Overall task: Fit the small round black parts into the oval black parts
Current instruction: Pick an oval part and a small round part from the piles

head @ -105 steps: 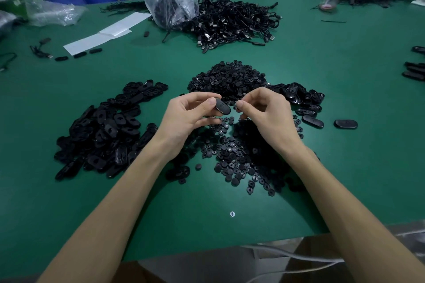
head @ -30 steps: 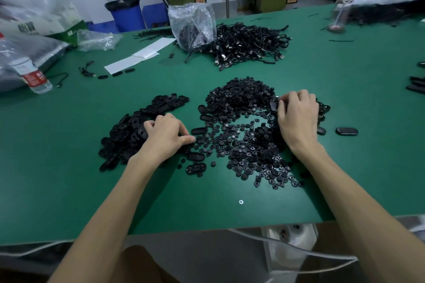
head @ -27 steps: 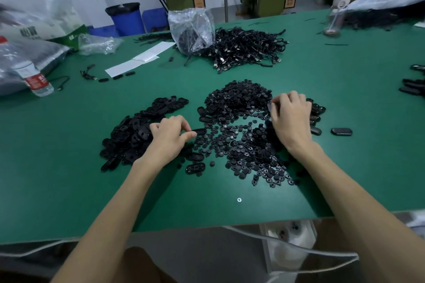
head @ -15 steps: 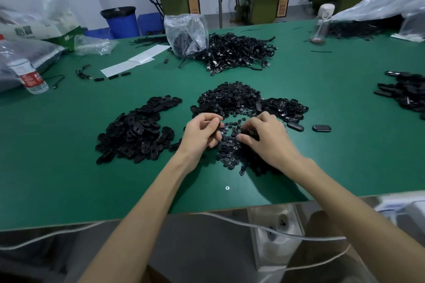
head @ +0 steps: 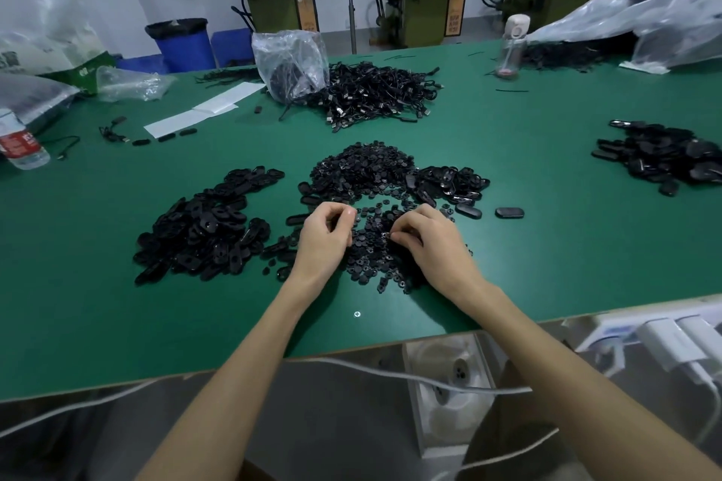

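The person is working at the picking-up step, as I judge it: the right hand (head: pixel 431 244) is reaching down into the scatter of small round black parts (head: pixel 367 172) lying in the middle of the tabletop (head: pixel 547 254), a little back from its near edge, with thumb and forefinger drawn together on what looks to be one round piece at the fingertips (head: pixel 392 235). The left hand (head: pixel 324 238) is hovering just beside it over the same scatter, knuckles up and fingers curled inward; whether an oval piece is sitting inside that curl I cannot tell, since the fingers are hiding it. The main heap of oval black parts (head: pixel 207 226) is lying toward the left edge, near the left hand but not touching it, and a smaller cluster of ovals (head: pixel 449 183) is sitting against the right side of the round heap. Both forearms are coming in over the near edge, converging, wrists low. The next move is probably calling for lifting the round piece clear, turning it to face an oval's opening, and pressing it in squarely.
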Tool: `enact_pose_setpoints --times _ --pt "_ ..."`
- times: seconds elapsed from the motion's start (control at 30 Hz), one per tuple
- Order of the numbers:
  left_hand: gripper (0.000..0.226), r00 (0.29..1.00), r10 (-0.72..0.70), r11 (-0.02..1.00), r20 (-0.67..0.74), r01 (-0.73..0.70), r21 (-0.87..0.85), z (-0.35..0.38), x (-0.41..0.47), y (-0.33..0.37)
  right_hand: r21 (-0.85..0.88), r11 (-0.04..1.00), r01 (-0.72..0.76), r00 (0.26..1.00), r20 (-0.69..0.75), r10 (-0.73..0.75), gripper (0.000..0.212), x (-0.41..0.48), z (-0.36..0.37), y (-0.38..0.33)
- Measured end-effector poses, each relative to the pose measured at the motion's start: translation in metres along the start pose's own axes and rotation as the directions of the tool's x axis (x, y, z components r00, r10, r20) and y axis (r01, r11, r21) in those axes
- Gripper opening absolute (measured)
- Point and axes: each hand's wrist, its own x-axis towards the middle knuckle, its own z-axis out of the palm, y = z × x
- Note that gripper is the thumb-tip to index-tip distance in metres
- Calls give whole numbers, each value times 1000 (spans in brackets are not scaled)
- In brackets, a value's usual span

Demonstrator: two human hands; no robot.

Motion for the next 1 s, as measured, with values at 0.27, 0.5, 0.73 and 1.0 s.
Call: enact_pose_setpoints --times 0.27,0.5,0.73,1.0 --pt "27 984 178 957 -10 -171 235 9 -5 3 56 998 -26 997 -69 30 11 1 -1 1" --pt "30 995 91 991 -40 -94 -100 16 -13 3 97 994 -55 994 -86 63 14 0 -4 2" --pt "22 1000 0 933 23 8 -359 3 -17 7 198 969 -147 976 -131 174 13 1 -7 6" --pt "24 999 35 951 40 -20 -310 1 -19 6 244 959 -147 964 -180 194 10 -2 -8 5"
